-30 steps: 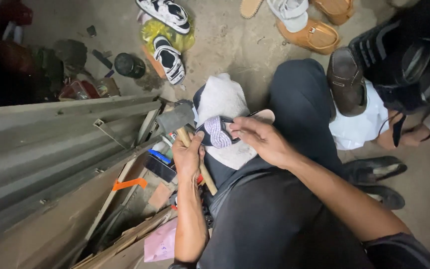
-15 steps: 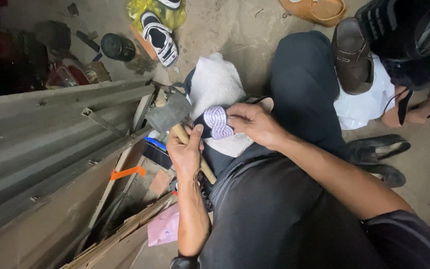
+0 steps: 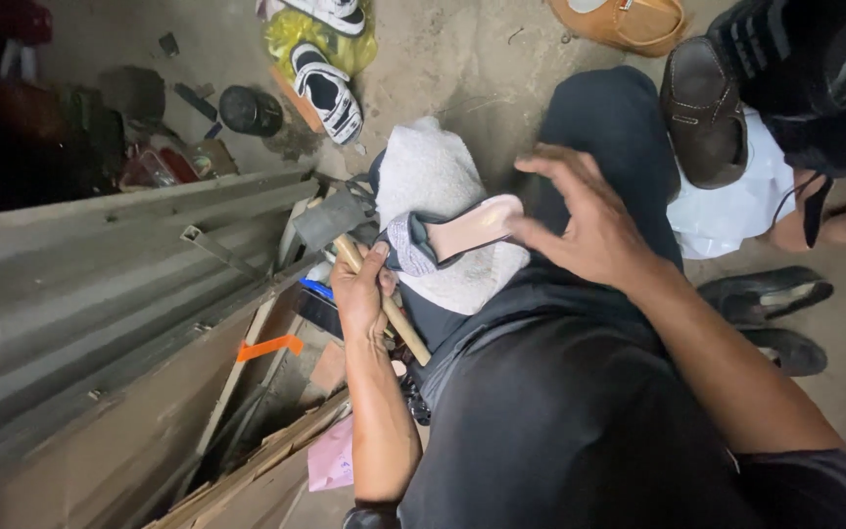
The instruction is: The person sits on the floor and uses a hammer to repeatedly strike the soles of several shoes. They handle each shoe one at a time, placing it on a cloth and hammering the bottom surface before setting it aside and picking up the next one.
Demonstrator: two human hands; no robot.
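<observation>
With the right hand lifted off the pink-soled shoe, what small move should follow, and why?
Probably bring the right hand back down onto the pink-soled shoe with the striped strap to steady it. That hand hovers open beside the sole, not touching it, while the left hand alone pins the shoe's strap end on the white towel and also grips the wooden-handled hammer.
</observation>
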